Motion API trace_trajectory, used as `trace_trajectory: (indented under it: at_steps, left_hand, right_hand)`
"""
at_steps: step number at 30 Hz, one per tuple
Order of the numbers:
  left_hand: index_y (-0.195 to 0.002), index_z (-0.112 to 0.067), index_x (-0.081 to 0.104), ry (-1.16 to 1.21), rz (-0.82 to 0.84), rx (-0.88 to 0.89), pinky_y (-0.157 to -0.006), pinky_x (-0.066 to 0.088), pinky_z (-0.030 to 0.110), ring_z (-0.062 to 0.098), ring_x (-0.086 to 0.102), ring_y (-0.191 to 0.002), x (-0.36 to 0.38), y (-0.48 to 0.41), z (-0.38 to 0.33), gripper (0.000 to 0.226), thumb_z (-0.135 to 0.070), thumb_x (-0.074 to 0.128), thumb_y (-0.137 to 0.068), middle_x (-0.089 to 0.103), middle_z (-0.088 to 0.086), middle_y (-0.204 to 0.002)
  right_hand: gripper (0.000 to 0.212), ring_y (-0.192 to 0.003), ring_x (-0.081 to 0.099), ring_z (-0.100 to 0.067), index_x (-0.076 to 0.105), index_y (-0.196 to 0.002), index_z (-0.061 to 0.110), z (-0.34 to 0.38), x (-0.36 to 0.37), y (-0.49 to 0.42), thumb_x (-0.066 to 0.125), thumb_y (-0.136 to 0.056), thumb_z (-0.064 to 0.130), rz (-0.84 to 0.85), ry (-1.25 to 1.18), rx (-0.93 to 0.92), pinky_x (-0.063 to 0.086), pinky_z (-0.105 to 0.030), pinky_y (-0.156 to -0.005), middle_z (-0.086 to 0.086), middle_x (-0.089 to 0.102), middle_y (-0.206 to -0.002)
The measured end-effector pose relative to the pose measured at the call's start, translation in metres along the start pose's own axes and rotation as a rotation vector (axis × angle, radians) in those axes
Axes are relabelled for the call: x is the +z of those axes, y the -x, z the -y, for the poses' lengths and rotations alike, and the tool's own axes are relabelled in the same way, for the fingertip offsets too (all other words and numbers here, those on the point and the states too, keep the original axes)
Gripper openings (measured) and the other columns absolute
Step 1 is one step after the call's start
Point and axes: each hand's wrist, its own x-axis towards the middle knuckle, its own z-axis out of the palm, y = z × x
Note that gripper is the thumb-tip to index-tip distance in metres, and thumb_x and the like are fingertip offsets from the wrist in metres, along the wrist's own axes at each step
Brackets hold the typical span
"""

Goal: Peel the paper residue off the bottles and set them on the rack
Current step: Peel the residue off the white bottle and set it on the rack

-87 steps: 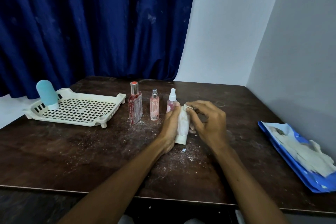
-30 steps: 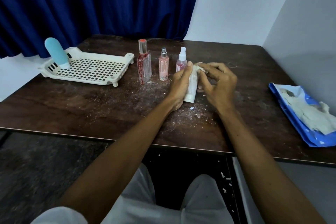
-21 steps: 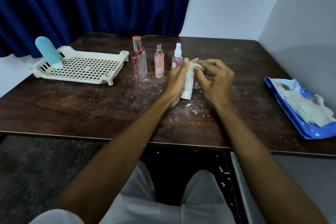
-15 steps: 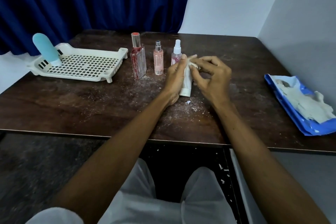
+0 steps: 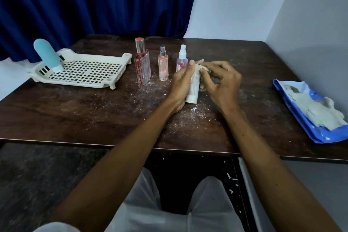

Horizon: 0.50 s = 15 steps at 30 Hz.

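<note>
Your left hand [image 5: 181, 84] grips the white bottle [image 5: 194, 88] over the middle of the worktop [image 5: 94, 115], fingers [image 5: 189, 69] curled round it; your right hand [image 5: 220, 83] pinches paper [image 5: 203, 67] at its top. Beyond stand three spray bottles [image 5: 163, 68] (pinkish); far left, the rack [image 5: 120, 62] holds a blue bottle [image 5: 48, 55].

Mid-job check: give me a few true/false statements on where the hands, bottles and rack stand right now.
1. The left hand grips the white tube. True.
2. The right hand lies flat on the table. False: it pinches paper residue at the tube's far end.
3. The blue bottle stands on the rack. True.
4. The rack holds three bottles. False: only the blue one. The red bottle, pink bottle and spray bottle stand on the table beside it.
</note>
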Motion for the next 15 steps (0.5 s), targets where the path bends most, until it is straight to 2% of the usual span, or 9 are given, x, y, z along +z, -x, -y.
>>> trace_trajectory:
  at_steps: [1,2,5,7,9,10,11,13,15]
  left_hand:
    - [-0.121,-0.008,0.065,0.008,-0.004,-0.004,-0.064,0.055,0.034,0.026,0.058,-0.077,0.0003,0.0001,-0.0002,0.041,-0.038,0.044,-0.104,0.066,0.014,-0.093]
    - [-0.118,-0.006,0.066,0.024,-0.009,-0.009,-0.066,0.055,0.036,0.028,0.058,-0.078,0.0005,0.0001,0.0001,0.039,-0.036,0.045,-0.104,0.064,0.016,-0.095]
    - [-0.120,-0.010,0.067,0.070,0.029,-0.006,-0.093,0.048,0.047,0.033,0.056,-0.103,-0.0019,-0.0013,0.0013,0.034,-0.032,0.048,-0.104,0.064,0.018,-0.116]
    - [-0.128,-0.008,0.063,0.059,0.050,-0.003,-0.086,0.050,0.040,0.031,0.055,-0.100,-0.0011,-0.0020,0.0006,0.036,-0.030,0.047,-0.104,0.063,0.017,-0.115]
    - [-0.129,-0.007,0.062,0.039,0.048,-0.004,-0.069,0.053,0.031,0.024,0.056,-0.082,0.0002,-0.0010,-0.0009,0.036,-0.028,0.047,-0.104,0.060,0.016,-0.099]
    - [-0.128,-0.006,0.062,0.029,0.034,-0.005,-0.066,0.054,0.029,0.022,0.056,-0.077,0.0008,-0.0005,-0.0011,0.035,-0.028,0.047,-0.104,0.060,0.015,-0.095]
    - [-0.126,-0.006,0.064,0.031,0.023,-0.006,-0.070,0.055,0.032,0.025,0.058,-0.081,0.0009,-0.0005,-0.0003,0.035,-0.029,0.048,-0.104,0.061,0.016,-0.097]
    - [-0.122,-0.010,0.067,0.053,0.030,0.006,-0.093,0.051,0.044,0.033,0.060,-0.103,-0.0013,-0.0027,0.0033,0.033,-0.031,0.050,-0.103,0.064,0.017,-0.116]
    - [-0.121,-0.011,0.068,0.051,0.037,0.018,-0.104,0.046,0.044,0.029,0.060,-0.119,-0.0017,-0.0029,0.0024,0.032,-0.031,0.050,-0.102,0.059,0.018,-0.135]
  right_hand:
    - [0.020,-0.082,0.066,-0.013,0.076,-0.107,0.006,0.0012,0.0007,-0.0005,0.071,-0.089,0.013,-0.006,-0.004,-0.002,0.056,-0.020,-0.073,-0.008,0.069,-0.098]
    - [0.021,-0.085,0.066,-0.013,0.075,-0.109,0.005,0.0030,0.0016,-0.0004,0.071,-0.089,0.012,-0.007,-0.009,-0.018,0.055,-0.018,-0.075,-0.009,0.069,-0.099]
    - [0.021,-0.085,0.065,-0.011,0.076,-0.107,0.006,0.0069,0.0012,0.0018,0.072,-0.087,0.010,-0.008,-0.005,-0.070,0.054,-0.018,-0.075,-0.008,0.070,-0.098]
    - [0.020,-0.082,0.064,-0.010,0.077,-0.104,0.009,0.0045,-0.0009,0.0014,0.073,-0.085,0.010,-0.028,0.009,-0.052,0.055,-0.021,-0.073,-0.007,0.070,-0.095]
    - [0.020,-0.081,0.066,-0.011,0.077,-0.106,0.009,0.0018,-0.0019,-0.0003,0.072,-0.086,0.011,-0.039,0.009,-0.008,0.057,-0.025,-0.072,-0.006,0.069,-0.096]
    - [0.021,-0.083,0.067,-0.013,0.076,-0.107,0.009,0.0018,-0.0015,-0.0008,0.072,-0.087,0.011,-0.035,0.003,0.002,0.058,-0.028,-0.072,-0.005,0.069,-0.097]
    - [0.021,-0.084,0.067,-0.013,0.076,-0.108,0.008,0.0027,-0.0006,-0.0008,0.071,-0.088,0.012,-0.028,-0.007,-0.001,0.059,-0.030,-0.073,-0.005,0.069,-0.098]
    - [0.021,-0.084,0.067,-0.013,0.076,-0.107,0.008,0.0062,0.0010,0.0007,0.072,-0.087,0.012,-0.016,-0.020,-0.028,0.059,-0.031,-0.072,-0.006,0.070,-0.098]
    - [0.020,-0.080,0.066,-0.012,0.077,-0.103,0.010,0.0088,-0.0004,0.0019,0.074,-0.083,0.011,-0.008,-0.021,-0.043,0.058,-0.030,-0.070,-0.005,0.070,-0.095]
